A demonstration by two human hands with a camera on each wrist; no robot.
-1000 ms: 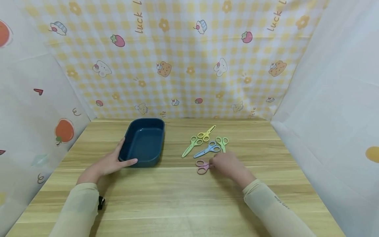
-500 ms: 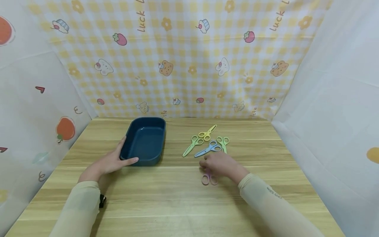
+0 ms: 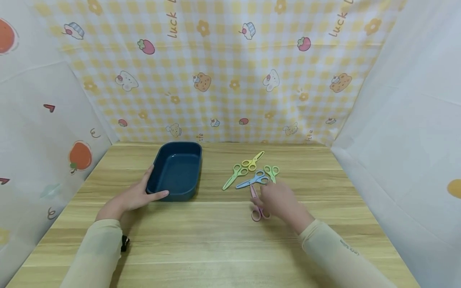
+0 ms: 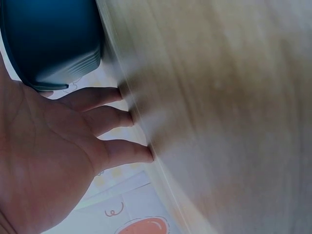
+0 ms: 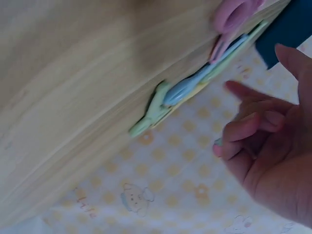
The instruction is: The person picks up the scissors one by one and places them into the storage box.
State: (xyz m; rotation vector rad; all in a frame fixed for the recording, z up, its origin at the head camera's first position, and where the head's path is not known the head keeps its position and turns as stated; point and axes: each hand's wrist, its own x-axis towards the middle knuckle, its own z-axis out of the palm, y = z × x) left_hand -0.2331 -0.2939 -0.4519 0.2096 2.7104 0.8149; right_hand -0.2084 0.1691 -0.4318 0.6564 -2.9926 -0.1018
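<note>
My left hand (image 3: 133, 197) rests at the near left corner of a dark blue rectangular box (image 3: 178, 172), thumb on the front rim. In the left wrist view, straight fingers (image 4: 109, 118) touch the table beside the box. My right hand (image 3: 281, 202) hovers over pink scissors (image 3: 253, 192), which lie with handles toward me and the tip by blue scissors (image 3: 245, 184). The right wrist view shows that hand's fingers (image 5: 241, 129) loosely bent, apart from the pink scissors (image 5: 222, 46). Around them lie light green scissors (image 3: 230, 181), yellow scissors (image 3: 257, 157) and more green scissors (image 3: 273, 176), partly hidden.
The wooden table (image 3: 201, 248) reaches back to a yellow checked cloth (image 3: 230, 100). White cloths stand along its left and right sides. A black strap piece (image 3: 124, 243) shows at the left wrist.
The pink scissors have turned from handles pointing left to handles pointing toward me. My right hand has let go of them and shifted slightly right. The left hand and box stay put.
</note>
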